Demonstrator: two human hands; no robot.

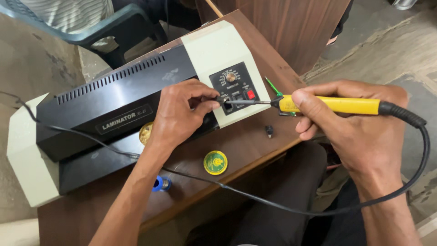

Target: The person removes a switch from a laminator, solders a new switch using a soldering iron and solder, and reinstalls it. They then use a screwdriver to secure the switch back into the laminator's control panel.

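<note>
The right hand (350,123) wraps the soldering iron (332,105) by its yellow handle (never its hot metal tip). It is light and stiff. The left hand (182,111), at 9 o'clock, pinches a small part (221,99) against the laminator (114,105) on the bench (246,146).

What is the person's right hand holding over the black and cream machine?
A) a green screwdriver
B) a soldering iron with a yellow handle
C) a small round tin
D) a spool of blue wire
B: the right hand grips a soldering iron with a yellow handle and black cord, its tip at the machine's control panel, where the left hand pinches a small part.
</note>
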